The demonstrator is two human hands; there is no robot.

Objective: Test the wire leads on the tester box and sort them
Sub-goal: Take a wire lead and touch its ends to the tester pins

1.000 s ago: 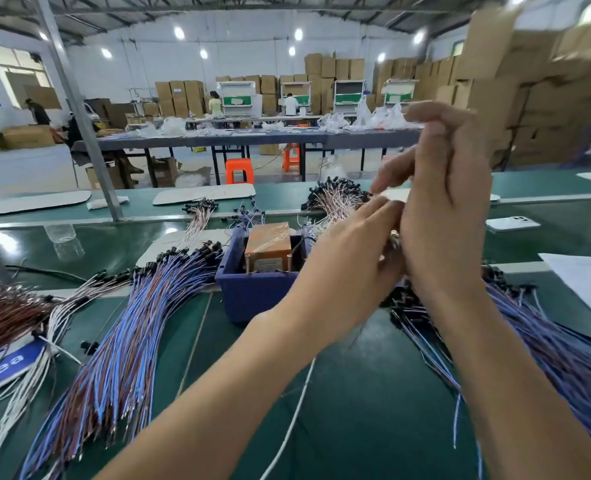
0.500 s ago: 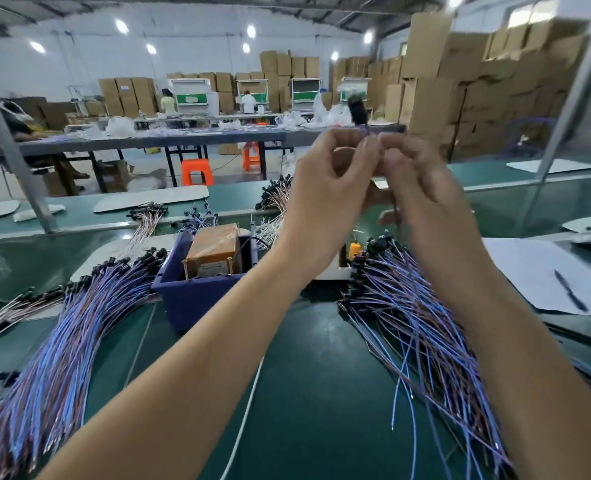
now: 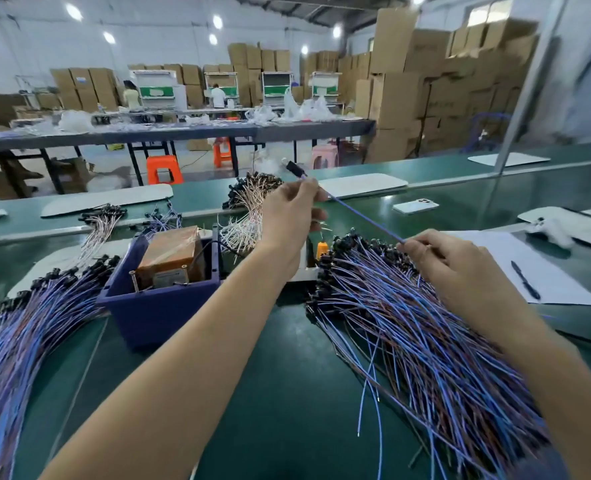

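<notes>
hands have pulled apart now. left hand [image 3: 288,216] pinches the blue wire lead [image 3: 359,216] near its black plug, right hand [image 3: 443,258] pinches the far end, stretched taut.

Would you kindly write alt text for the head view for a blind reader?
The left hand and right hand pinch one blue wire lead stretched between them above a green bench; a wire pile lies below the right hand.

A green bench [image 3: 280,393] carries a blue bin [image 3: 159,306] near its middle. A left pile of blue wires [image 3: 27,341] lies beside the bin, and a right pile of blue wires [image 3: 425,358] lies opposite. Farther back lie white wires [image 3: 242,230] and a phone [image 3: 415,206]. A sheet of paper [image 3: 543,271] lies at the right.
</notes>
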